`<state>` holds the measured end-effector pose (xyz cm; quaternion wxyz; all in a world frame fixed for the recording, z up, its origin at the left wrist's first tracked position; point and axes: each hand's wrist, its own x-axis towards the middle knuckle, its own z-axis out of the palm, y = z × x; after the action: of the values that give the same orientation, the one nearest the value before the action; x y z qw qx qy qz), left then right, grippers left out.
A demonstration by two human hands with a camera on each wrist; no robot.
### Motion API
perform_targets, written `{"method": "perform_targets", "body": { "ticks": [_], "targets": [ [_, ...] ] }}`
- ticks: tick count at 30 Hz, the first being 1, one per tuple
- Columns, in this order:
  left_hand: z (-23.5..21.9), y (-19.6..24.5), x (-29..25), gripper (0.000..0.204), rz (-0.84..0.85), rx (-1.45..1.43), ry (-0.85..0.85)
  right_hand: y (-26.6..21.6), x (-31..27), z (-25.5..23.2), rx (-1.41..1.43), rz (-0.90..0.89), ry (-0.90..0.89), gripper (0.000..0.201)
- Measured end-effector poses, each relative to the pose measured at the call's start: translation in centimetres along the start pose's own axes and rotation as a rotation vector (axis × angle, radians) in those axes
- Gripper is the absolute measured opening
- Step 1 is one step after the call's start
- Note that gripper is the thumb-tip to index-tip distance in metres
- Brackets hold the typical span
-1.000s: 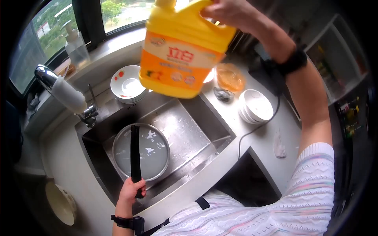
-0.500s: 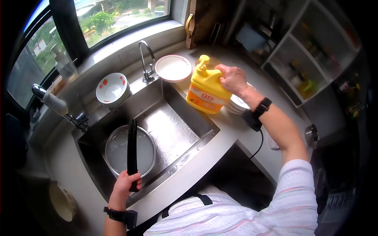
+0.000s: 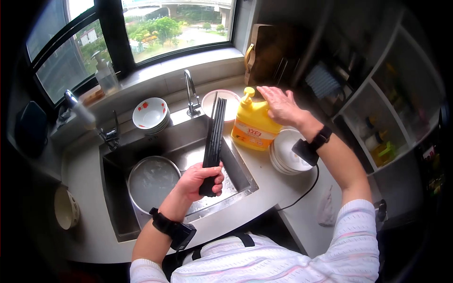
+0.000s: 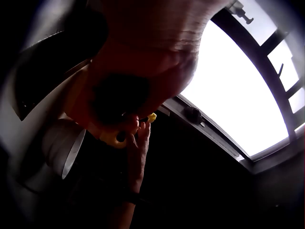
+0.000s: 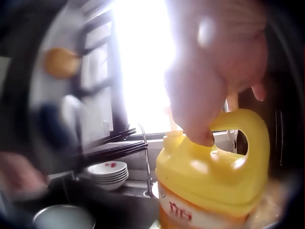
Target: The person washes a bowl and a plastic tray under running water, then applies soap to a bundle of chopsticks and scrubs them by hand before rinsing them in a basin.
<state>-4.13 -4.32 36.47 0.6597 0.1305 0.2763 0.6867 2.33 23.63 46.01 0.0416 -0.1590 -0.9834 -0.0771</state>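
In the head view the left hand (image 3: 200,181) grips a bundle of black chopsticks (image 3: 214,141) that points up over the sink's right part. A yellow detergent jug (image 3: 255,123) with a pump top (image 3: 248,92) stands on the counter right of the sink. Over its handle side, the right hand (image 3: 283,106) has its fingers extended toward the pump. The right wrist view shows the right hand (image 5: 219,71) just above the jug (image 5: 214,176), its handle not gripped. The left wrist view is dark, with the right hand (image 4: 138,152) beside the yellow pump (image 4: 152,117).
A round basin (image 3: 155,184) of cloudy water sits in the sink (image 3: 236,186). Stacked bowls (image 3: 150,113) stand behind it, near a tap (image 3: 189,92) and a plate (image 3: 226,106). More white bowls (image 3: 289,151) are right of the jug. A cable (image 3: 302,195) crosses the counter.
The jug has come down from above the sink to the counter, and the right hand has loosened from its handle. The left hand has moved right and up with the chopsticks, away from the basin.
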Motion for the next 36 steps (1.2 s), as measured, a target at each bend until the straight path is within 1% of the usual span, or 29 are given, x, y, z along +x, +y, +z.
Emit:
{"method": "perform_targets", "body": {
  "ticks": [1, 2, 4, 6, 7, 8, 10, 11, 15, 18, 20, 21, 22, 24, 25, 26, 28, 29, 30, 31, 32, 33, 34, 35, 36],
  "targets": [
    [0.6, -0.2, 1.2, 0.01, 0.012, -0.028, -0.046, -0.2, 0.3, -0.3, -0.066, -0.079, 0.049, 0.066],
    [1.1, -0.5, 2.4, 0.01, 0.02, -0.055, -0.094, -0.6, 0.3, -0.5, -0.088, -0.164, 0.13, 0.065],
    [2.5, -1.0, 4.2, 0.012, 0.023, -0.126, -0.156, -1.5, 0.6, -0.4, -0.198, -0.296, 0.213, 0.06],
    [3.6, -1.4, 5.3, 0.012, 0.021, -0.162, -0.171, -1.8, 1.3, 0.6, -0.262, -0.354, 0.235, 0.053],
    [4.3, -1.5, 5.6, 0.012, 0.028, -0.165, -0.165, -1.9, 1.4, 1.3, -0.149, -0.326, 0.279, 0.054],
    [4.7, -1.5, 5.9, 0.012, 0.025, -0.165, -0.16, -1.8, 1.4, 1.8, -0.144, -0.325, 0.277, 0.054],
    [5.2, -1.6, 6.5, 0.012, 0.041, -0.18, -0.157, -1.5, 1.5, 2.7, -0.064, -0.338, 0.357, 0.054],
    [5.4, -1.7, 6.7, 0.011, 0.045, -0.192, -0.139, -1.4, 1.5, 3.0, -0.07, -0.344, 0.382, 0.054],
    [5.6, -1.5, 7.0, 0.011, 0.048, -0.238, -0.162, -1.6, 1.6, 3.5, -0.039, -0.326, 0.369, 0.052],
    [5.6, -1.6, 6.5, 0.01, 0.057, -0.25, -0.169, -1.7, 1.6, 3.6, 0.039, -0.328, 0.384, 0.056],
    [5.4, -1.7, 5.9, 0.008, 0.056, -0.144, -0.125, -1.6, 1.6, 3.6, 0.038, -0.331, 0.377, 0.055],
    [5.4, -1.8, 5.4, 0.008, 0.058, -0.086, -0.078, -1.7, 1.4, 3.5, 0.078, -0.314, 0.357, 0.058],
    [4.7, -2.1, 5.1, 0.011, 0.063, -0.017, -0.035, -1.6, 1.5, 3.2, 0.079, -0.317, 0.363, 0.058],
    [3.6, -2.3, 3.8, 0.011, 0.042, 0.083, 0.028, -1.7, 1.4, 2.5, 0.055, -0.294, 0.269, 0.063],
    [2.9, -2.5, 3.1, 0.011, 0.04, 0.129, 0.07, -1.9, 1.2, 2.1, 0.121, -0.247, 0.282, 0.064],
    [2.3, -2.6, 2.3, 0.011, 0.019, 0.146, 0.104, -2.4, 0.4, 1.8, 0.134, -0.242, 0.28, 0.064],
    [0.9, -2.7, 0.6, 0.011, -0.003, 0.187, 0.132, -4.2, -2.3, 1.2, 0.56, -0.231, 0.589, 0.062],
    [0.3, -2.7, -0.2, 0.012, -0.013, 0.19, 0.157, -5.6, -4.0, 1.1, 0.896, -0.128, 0.493, 0.056],
    [-0.4, -2.7, -0.8, 0.012, -0.019, 0.184, 0.156, -7.7, -4.9, 3.1, 1.282, -0.044, 0.422, 0.059],
    [-1.2, -2.9, -1.2, 0.012, -0.028, 0.27, 0.196, -9.7, -5.2, 6.4, 1.665, 0.047, 0.259, 0.072],
    [-2.0, -3.1, -1.6, 0.012, -0.036, 0.358, 0.237, -11.7, -5.6, 6.9, 1.888, 0.27, -0.038, 0.085],
    [-2.8, -3.5, -1.9, 0.013, -0.038, 0.509, 0.299, -13.4, -4.5, 8.6, 2.018, 0.338, -0.136, 0.076],
    [-3.9, -4.2, -2.3, 0.015, -0.038, 0.77, 0.382, -15.4, -3.0, 9.5, 2.008, 0.443, -0.025, 0.05],
    [-5.4, -5.0, -2.5, 0.017, 0.071, 1.161, 0.506, -17.2, -1.4, 10.9, 2.081, 0.574, 0.07, 0.03],
    [-6.4, -5.5, -2.8, 0.02, 0.191, 1.554, 0.621, -17.9, 0.5, 13.4, 2.0, 0.68, 0.086, 0.025]
  ]
}}
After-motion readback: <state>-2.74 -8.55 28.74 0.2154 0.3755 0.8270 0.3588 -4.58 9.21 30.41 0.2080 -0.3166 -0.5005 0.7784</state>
